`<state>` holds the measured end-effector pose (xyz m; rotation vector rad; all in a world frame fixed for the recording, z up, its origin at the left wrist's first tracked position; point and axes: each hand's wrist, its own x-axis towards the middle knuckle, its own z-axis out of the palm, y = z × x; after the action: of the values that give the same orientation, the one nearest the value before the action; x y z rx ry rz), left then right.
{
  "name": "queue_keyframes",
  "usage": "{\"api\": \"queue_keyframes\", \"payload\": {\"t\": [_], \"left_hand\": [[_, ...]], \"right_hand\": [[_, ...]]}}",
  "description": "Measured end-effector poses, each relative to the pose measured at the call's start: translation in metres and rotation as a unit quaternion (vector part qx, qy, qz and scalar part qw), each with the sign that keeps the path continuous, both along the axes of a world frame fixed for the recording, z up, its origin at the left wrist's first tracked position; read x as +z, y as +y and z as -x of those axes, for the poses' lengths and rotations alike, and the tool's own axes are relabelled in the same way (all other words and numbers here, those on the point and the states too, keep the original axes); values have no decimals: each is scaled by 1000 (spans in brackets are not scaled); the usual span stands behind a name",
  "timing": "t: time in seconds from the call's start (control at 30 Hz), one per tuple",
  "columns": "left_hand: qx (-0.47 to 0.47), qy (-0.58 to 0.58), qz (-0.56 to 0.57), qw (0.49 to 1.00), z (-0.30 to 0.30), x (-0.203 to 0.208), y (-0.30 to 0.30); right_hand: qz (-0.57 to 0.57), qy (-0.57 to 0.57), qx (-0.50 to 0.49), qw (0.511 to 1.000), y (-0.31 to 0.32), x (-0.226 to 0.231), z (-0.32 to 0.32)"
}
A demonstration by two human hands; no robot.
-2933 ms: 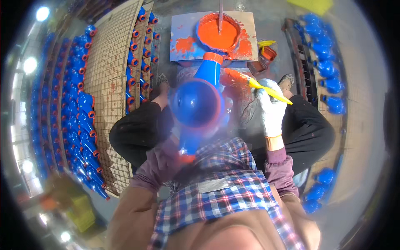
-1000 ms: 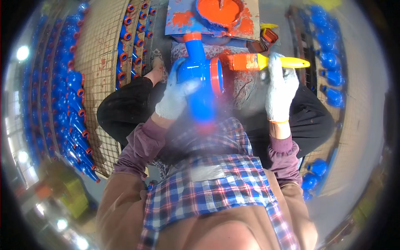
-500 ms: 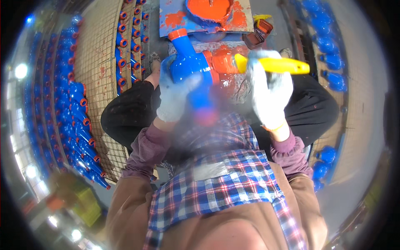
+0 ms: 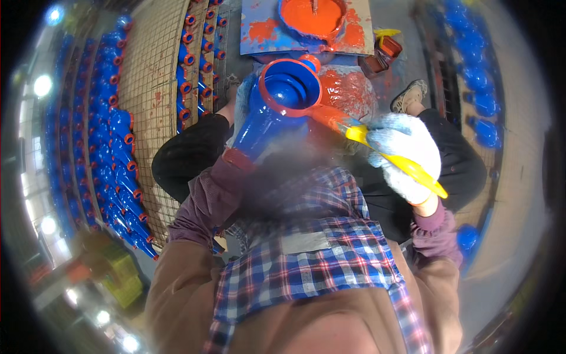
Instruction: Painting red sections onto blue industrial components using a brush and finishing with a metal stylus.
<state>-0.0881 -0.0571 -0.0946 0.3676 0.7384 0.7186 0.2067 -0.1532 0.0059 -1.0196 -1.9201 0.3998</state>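
Observation:
A glossy blue pipe fitting [image 4: 254, 125] with orange-red rims is held up in front of me, its wide round opening tilted toward me. My left hand [image 4: 242, 101], in a paint-smudged glove, supports it from the left and behind; most of its fingers are hidden by the fitting. In my right hand [image 4: 408, 154], gloved in white, is a paintbrush [image 4: 407, 168] with a yellow handle. Its orange-coated bristles touch the right side of the opening's rim. Beneath the fitting stands a paint-smeared support [image 4: 349, 91], partly covered.
A pan of orange paint [image 4: 312, 17] rests on a stained board [image 4: 260, 41] ahead. Small paint-stained containers [image 4: 374, 65] stand right of it. Rows of blue fittings [image 4: 121, 177] line the left beside a wire mesh rack [image 4: 152, 88]; more blue fittings [image 4: 486, 103] stand at right.
The fitting has turned so its wide opening now faces me. My right hand has moved right and lower, with the brush handle now slanting down to the right.

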Motion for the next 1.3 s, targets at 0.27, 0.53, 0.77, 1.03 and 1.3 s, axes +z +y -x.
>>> {"api": "queue_keyframes", "payload": {"t": [0.27,0.53,0.77,1.03,1.3], "left_hand": [[-153,136,-199,958,36,-36,18],[-3,177,-72,982,12,-58,-8],[-29,-240,265,934,-2,1,-14],[-83,-16,-93,992,-24,2,-21],[-68,-255,6,965,-18,7,-14]], "right_hand": [[96,91,48,990,8,6,-33],[84,145,14,986,23,2,-42],[129,302,-90,940,11,-18,-2],[20,196,-2,980,45,-27,41],[-35,50,37,997,21,4,31]]}}
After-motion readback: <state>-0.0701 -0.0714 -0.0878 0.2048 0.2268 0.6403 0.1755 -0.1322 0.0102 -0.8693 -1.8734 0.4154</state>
